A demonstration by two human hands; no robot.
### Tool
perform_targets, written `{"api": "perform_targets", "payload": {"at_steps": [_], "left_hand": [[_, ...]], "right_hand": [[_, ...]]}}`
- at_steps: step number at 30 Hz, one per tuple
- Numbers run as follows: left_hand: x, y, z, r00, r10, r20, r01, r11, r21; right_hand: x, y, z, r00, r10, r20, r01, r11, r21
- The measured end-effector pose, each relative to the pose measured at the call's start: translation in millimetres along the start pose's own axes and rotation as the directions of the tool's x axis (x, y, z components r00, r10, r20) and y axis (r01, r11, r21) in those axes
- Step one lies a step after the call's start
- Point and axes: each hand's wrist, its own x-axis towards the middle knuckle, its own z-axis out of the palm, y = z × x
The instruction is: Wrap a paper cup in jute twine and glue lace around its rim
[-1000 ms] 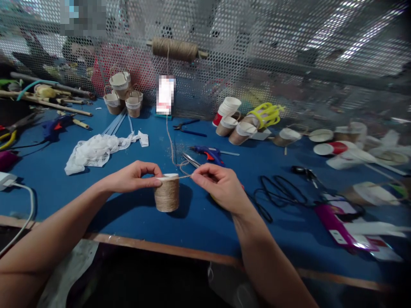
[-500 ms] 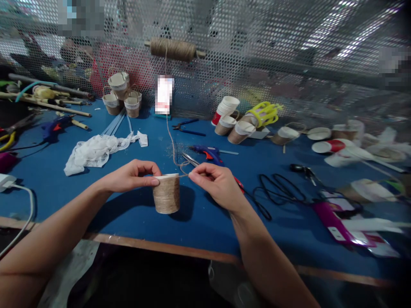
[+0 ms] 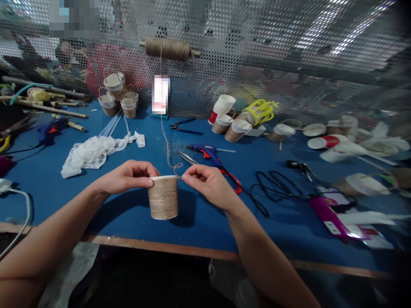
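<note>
A paper cup wound with jute twine (image 3: 163, 197) is held just above the blue table (image 3: 199, 218). My left hand (image 3: 126, 176) pinches its upper rim from the left. My right hand (image 3: 207, 184) pinches the twine strand (image 3: 165, 141) at the rim's right side. That strand runs up to a twine spool (image 3: 167, 48) on a rod fixed to the mesh wall.
Behind the cup lie scissors (image 3: 229, 177), a blue glue gun (image 3: 205, 150) and pliers (image 3: 183, 125). White lace (image 3: 93, 150) sits at left, twine-wrapped cups (image 3: 117, 96) at the back, stacked cups (image 3: 224, 113) and a yellow frame (image 3: 261, 110) at right, black cable (image 3: 272, 192) nearby.
My right hand has moved left, closing in on the cup's rim with the twine. The cup and left hand have shifted slightly left in view.
</note>
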Motion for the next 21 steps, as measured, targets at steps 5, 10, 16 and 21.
{"api": "perform_targets", "payload": {"at_steps": [5,10,16,21], "left_hand": [[-1.0,0.3,1.2,0.999,0.022,0.025,-0.019,0.995,-0.101],[-2.4,-0.5,1.6,0.997,0.047,0.067,-0.037,0.988,-0.151],[-2.2,-2.8,1.2,0.997,0.048,0.06,-0.038,0.988,-0.149],[0.1,-3.1,1.0,0.999,0.02,0.042,-0.015,0.992,-0.127]], "right_hand": [[1.0,3.9,1.7,0.993,0.037,0.109,-0.049,0.993,0.109],[1.4,7.6,4.4,0.961,0.053,0.27,-0.136,0.944,0.299],[1.3,10.4,5.7,0.933,0.03,0.358,-0.212,0.851,0.481],[-1.0,9.6,2.1,0.937,-0.006,0.348,-0.164,0.874,0.458]]}}
